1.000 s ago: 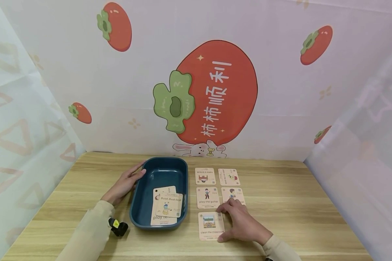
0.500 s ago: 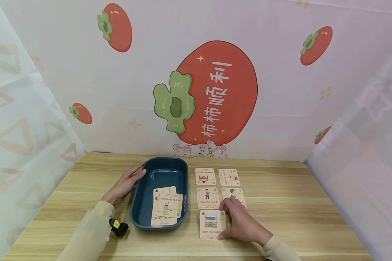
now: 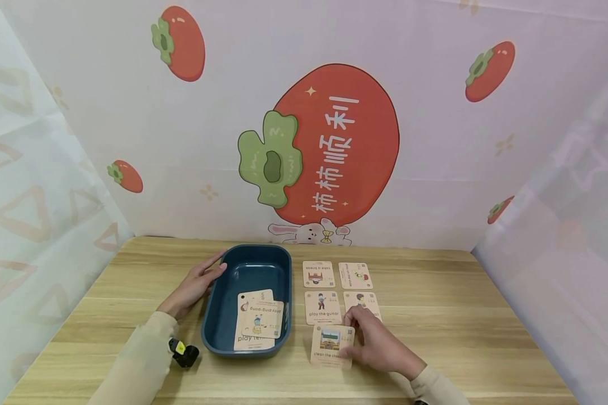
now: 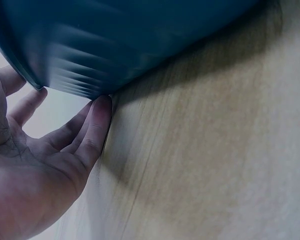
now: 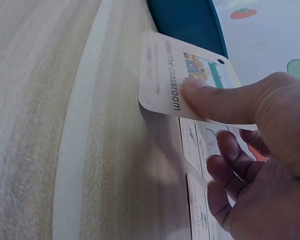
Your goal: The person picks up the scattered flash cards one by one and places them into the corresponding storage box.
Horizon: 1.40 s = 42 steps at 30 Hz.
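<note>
Pinching the "clean the classroom" flashcard (image 3: pixel 328 339) at lower centre, the right hand (image 3: pixel 378 344) appears in the head view; the left hand (image 3: pixel 193 288) touches the teal tray (image 3: pixel 248 274).

Left wrist: spread fingers meet the tray, upper left.

Right wrist: grip clamped, flashcard tilted, upper centre.

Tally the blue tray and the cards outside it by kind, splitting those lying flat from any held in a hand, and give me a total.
Cards lying flat: 4
Card held in the right hand: 1
Blue tray: 1
Total: 6
</note>
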Available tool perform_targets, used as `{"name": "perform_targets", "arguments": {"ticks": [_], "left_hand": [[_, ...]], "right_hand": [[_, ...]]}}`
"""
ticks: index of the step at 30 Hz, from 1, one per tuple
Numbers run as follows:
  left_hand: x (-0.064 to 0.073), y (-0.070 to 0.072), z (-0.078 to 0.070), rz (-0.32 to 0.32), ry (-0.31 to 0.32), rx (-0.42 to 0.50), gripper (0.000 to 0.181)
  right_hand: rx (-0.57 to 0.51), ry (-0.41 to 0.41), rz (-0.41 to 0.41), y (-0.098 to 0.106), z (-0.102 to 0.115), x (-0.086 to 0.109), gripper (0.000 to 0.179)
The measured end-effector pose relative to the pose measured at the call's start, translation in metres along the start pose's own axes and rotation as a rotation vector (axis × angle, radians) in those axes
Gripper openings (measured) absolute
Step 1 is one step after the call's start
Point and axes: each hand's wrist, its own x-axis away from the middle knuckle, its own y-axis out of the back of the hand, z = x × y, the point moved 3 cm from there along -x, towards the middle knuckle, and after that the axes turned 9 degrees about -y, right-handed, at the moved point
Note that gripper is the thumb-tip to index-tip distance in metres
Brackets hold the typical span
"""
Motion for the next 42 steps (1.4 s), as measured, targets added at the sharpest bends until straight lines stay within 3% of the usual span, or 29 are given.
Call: {"name": "perform_targets", "arguments": {"ticks": [7, 14, 21, 28, 42], "left_hand": [[0.000, 0.000, 0.001, -0.002, 0.003, 0.005, 0.064], [0.000, 0.000, 0.000, -0.006, 0.010, -0.003, 0.064], [0.000, 0.000, 0.001, -0.001, 0.003, 0.012, 0.065], [0.000, 0.000, 0.001, 0.005, 0.002, 0.028, 0.066], [0.000, 0.001, 0.002, -0.001, 0.003, 0.024, 0.067]], "right_hand": [[0.007, 0.041, -0.020, 0.003, 0.004, 0.002, 0.026], [-0.040, 0.006, -0.010, 0.006, 0.006, 0.001, 0.007], [-0.091, -0.026, 0.013, 0.006, 0.002, 0.000, 0.004], [-0.117, -0.007, 0.011, 0.013, 0.006, -0.001, 0.003], [-0.103, 0.019, -0.091, 0.041, 0.029, -0.015, 0.002]]}}
